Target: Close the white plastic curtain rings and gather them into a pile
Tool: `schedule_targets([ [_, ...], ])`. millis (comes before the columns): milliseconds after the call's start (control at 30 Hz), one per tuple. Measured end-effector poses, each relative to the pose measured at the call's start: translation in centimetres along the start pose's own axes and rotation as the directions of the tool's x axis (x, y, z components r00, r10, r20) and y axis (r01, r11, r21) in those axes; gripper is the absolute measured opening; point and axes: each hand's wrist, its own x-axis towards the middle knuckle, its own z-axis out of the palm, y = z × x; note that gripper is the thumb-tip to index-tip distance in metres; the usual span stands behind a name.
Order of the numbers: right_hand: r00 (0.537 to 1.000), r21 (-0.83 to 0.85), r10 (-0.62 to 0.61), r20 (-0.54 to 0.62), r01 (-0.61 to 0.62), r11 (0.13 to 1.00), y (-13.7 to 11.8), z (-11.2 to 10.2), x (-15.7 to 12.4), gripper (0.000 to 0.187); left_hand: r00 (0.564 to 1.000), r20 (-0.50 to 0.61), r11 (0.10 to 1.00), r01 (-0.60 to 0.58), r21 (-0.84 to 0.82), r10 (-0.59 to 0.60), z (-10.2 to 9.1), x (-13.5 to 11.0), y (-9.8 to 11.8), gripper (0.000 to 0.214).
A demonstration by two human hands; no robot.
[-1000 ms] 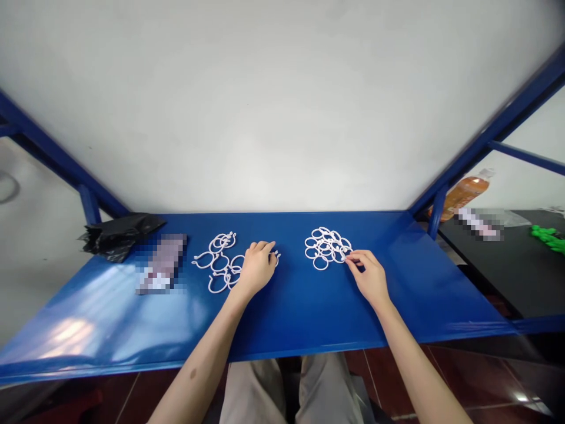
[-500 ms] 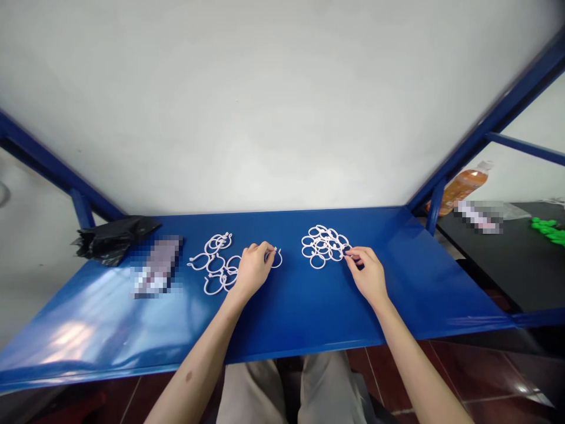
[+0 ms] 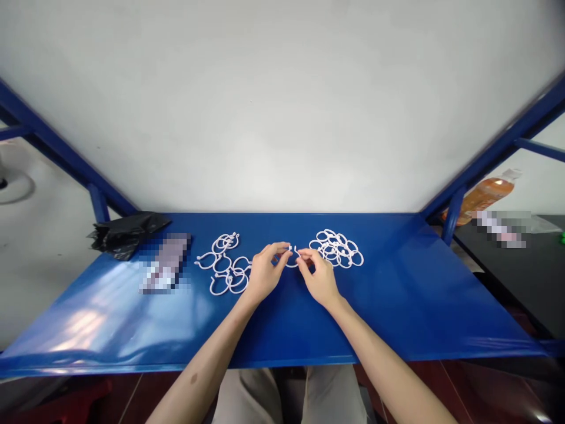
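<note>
White plastic, thin, C-shaped: from my remote seat I logged a gapped curtain ring (image 3: 292, 267) as the landmark, between both hands above the near-middle of the blue tabletop (image 3: 295, 330). Couldn't tell whether it was lifted or resting.

Left hand (image 3: 267, 271), on the ring's left: narrow pinch, thumb and forefinger on that side of it, beside one knobbed end. Right hand (image 3: 320, 280), on the ring's right: narrow pinch too, fingertips at the other end; exact contact partly hidden by the fingers. I judged the two-sided hold gave control of both ends at once, with the gap facing the wall so the fingers didn't cover it.

Left of the ring, past the left hand, I noted a loose spread of similar rings (image 3: 229, 272), several with visible gaps, overlapping here and there; laid flat, probably so single ones came away easily. Right of the ring, just behind the right hand, sat a tighter pile of rings (image 3: 339, 247), most looking closed. Two groups well apart, one per side; my guess, it stopped them mixing and put each within reach of one hand.

Farther left of the ring: a pixelated item (image 3: 168, 262), unreadable, and a crumpled black plastic bag (image 3: 128, 232) beyond it, likely parked there to leave elbow room. Far right of the ring, off the tabletop: a bottle of orange drink (image 3: 489, 191), leaning, behind a blue post (image 3: 454, 215).
</note>
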Motion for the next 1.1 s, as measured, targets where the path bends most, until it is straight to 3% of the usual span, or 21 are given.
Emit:
schedule_targets([
  [200,0.998,0.013,-0.069,-0.004,0.069,0.998,0.8,-0.6,-0.7,0.014,0.996,0.08,0.993,-0.02,-0.112,0.029,0.8,-0.5,0.3,0.014],
  [400,0.997,0.074,-0.082,0.008,0.081,0.994,0.7,-1.1,-1.1,0.013,0.99,0.066,0.991,-0.122,-0.064,0.126,1.6,-1.3,0.3,0.015],
  [533,0.994,0.211,0.111,-0.005,-0.107,0.972,0.6,-1.3,-0.7,0.012,0.978,0.042,0.976,-0.199,-0.087,0.203,1.5,-0.9,0.9,0.017],
  [633,0.955,0.4,0.276,0.105,-0.295,0.868,0.4,-1.5,-0.3,0.024,0.96,0.047,0.956,-0.271,-0.109,0.278,0.7,-0.4,1.2,0.021],
  [700,0.939,0.414,0.299,0.169,-0.343,0.843,0.2,-1.7,-0.4,0.028,0.949,0.101,0.953,-0.293,-0.072,0.299,-0.1,-0.2,1.1,0.025],
  [767,0.956,0.324,0.267,0.123,-0.293,0.899,-0.1,-2.2,-0.8,0.025,0.943,0.16,0.955,-0.296,0.006,0.291,-0.8,-0.2,0.7,0.03],
  [867,0.993,0.058,0.088,-0.073,-0.084,0.995,-0.1,-3.9,-1.8,0.018,0.947,0.185,0.945,-0.292,0.146,0.264,-1.3,-0.1,-0.3,0.034],
  [967,0.964,-0.219,-0.097,-0.248,0.042,0.975,0.9,-6.7,-2.8,0.015,0.963,0.152,0.929,-0.258,0.267,0.224,-1.0,-0.3,-1.0,0.036],
  [1100,0.946,-0.398,-0.143,-0.291,0.017,0.917,2.9,-9.7,-4.0,0.016,0.943,0.197,0.855,-0.327,0.402,0.268,-0.7,-1.9,-0.7,0.032],
])
